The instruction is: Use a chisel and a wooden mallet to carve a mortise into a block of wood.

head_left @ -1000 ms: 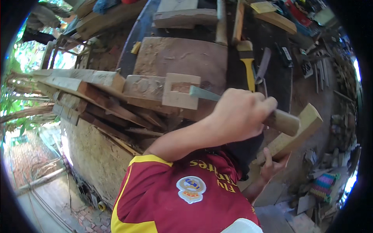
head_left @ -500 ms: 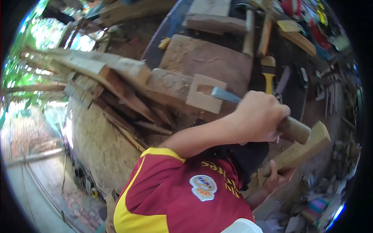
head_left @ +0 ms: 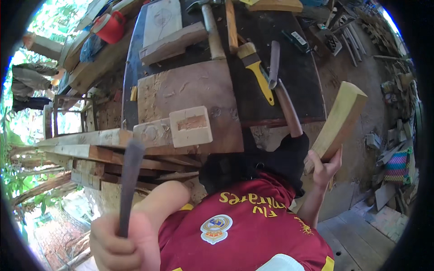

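Raised at the lower left, my left hand is closed around a chisel, whose dark metal blade points up; its handle is hidden. Out to the right, my right hand grips a long squared wooden block near its lower end, the thumb along one side. Between my hands, a pale wooden block with a rectangular recess lies on a timber beam. Neither hand touches it. Behind it lies a flat brown board with wood chips on top.
The dark table bears a yellow-handled brush, a hammer, a grey gouge-like tool and a notched wood piece. Stacked timbers stick out to the left. A red jug stands at the far left.
My left hand has swung from over the recessed block to the lower left, the chisel now pointing up. My right hand still holds its wooden block. The whole view has shifted.
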`<state>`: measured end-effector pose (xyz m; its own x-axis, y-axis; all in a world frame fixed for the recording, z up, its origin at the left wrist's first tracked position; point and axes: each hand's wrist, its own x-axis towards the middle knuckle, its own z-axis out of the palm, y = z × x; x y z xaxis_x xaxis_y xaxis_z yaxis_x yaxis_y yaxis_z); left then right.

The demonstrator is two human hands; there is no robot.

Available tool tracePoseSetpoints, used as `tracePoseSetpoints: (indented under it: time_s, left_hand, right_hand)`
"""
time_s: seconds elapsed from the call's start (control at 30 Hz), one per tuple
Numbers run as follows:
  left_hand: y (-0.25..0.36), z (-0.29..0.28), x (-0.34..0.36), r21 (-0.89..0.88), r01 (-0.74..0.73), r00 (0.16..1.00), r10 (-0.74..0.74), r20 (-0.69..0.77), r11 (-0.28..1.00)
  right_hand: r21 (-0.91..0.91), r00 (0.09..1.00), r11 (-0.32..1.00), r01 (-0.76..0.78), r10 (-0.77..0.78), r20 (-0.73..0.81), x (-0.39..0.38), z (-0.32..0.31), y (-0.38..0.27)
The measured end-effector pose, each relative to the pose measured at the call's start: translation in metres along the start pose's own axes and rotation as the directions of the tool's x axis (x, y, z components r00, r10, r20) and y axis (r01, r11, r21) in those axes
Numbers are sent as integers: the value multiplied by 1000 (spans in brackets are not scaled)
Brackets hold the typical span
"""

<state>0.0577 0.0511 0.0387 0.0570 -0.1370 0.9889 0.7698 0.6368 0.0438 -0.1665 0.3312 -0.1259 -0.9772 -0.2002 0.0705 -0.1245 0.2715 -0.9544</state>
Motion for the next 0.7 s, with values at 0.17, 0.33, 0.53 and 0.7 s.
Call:
tracePoseSetpoints:
  time_s: [0.17,0.33,0.53,0.7]
  left_hand:
    - [-37,-6,-32,26,491,867,-491,90,871]
    - [-73,26,-48,357,607,700,-690,181,710]
    - [-88,67,-79,447,623,645,-745,172,642]
    - [-88,84,-87,562,559,671,-731,125,609]
  right_hand:
    - [1,995,995,95,-95,-29,-4,10,0]
    - [-129,984,978,166,-173,-46,-6,3,5]
    - [41,999,999,31,-29,-40,-3,-11,17]
    - [15,993,995,95,-93,-79,-3,-14,17]
